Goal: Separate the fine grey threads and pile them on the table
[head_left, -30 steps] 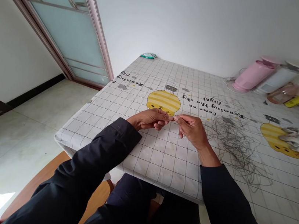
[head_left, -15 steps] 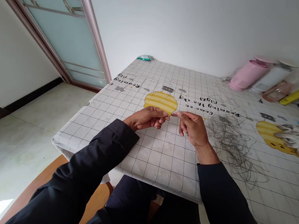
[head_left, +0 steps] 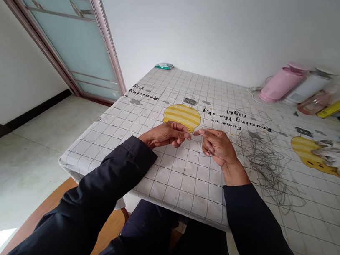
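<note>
white tablecloth point(head_left: 181, 184) with thin black grid lines drops over the table's near edge at 6 o'clock, just past the lap. another edge slants from 8 toward 11, past the left sleeve, so that side looks like the tighter one for elbow room imo. bare left hand point(head_left: 167, 136) sits mid-table, thumb and forefinger pinched together. bare right hand point(head_left: 219, 147) is at its 3 o'clock, thumb and forefinger tips close, can't tell if they touch, other fingers curled. there's a narrow gap between the two hands, so they aren't pressed together. if a fine strand spans it, it's too thin to make out. loose tangle of thin dark thread or wire point(head_left: 265, 168) lies on the cloth at the right hand's 3 to 4 o'clock, near the wrist. i'd guess a rightward sweep could snag it. the grid runs on past the fingertips toward 12. way out at 2 there's a pink cylinder-shaped container point(head_left: 280, 86) by the wall point(head_left: 202, 31), and a small green-and-white packet point(head_left: 164, 66) hugs the far corner at 11.
</note>
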A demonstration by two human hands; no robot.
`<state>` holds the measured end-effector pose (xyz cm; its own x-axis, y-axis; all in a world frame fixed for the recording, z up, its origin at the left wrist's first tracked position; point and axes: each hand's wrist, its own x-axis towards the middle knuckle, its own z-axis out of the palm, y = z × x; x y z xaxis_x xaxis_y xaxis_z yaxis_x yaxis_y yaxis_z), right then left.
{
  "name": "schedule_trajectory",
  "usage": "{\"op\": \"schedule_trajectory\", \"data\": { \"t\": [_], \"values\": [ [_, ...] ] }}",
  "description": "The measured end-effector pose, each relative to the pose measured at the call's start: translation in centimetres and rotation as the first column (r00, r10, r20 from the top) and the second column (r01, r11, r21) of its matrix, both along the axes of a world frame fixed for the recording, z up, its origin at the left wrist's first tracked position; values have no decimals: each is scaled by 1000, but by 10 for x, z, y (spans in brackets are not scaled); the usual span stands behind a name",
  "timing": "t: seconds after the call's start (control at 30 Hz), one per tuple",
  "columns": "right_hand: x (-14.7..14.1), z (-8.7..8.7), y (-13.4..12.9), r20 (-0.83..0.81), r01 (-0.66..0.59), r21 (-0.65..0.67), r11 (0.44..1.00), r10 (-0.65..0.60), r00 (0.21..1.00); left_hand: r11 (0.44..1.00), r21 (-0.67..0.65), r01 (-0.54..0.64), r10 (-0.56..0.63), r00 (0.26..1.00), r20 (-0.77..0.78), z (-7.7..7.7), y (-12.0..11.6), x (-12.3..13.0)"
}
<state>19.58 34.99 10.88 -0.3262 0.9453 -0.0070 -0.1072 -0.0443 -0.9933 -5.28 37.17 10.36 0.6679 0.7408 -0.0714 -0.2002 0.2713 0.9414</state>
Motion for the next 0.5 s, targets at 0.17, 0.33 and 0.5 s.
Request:
{"op": "schedule_trajectory", "data": {
  "t": [0.17,0.33,0.5],
  "values": [
    [1,3,0,17,15,23,1000,-16,1000,1000,-8,24,-24,998,-51,3,3,-5],
    [1,3,0,34,54,51,997,-56,998,988,83,-132,139,986,-91,6,2,-3],
    [-2,-2,1,66,82,73,994,-86,994,949,249,-194,227,967,-112,4,-1,1]
  ]
}}
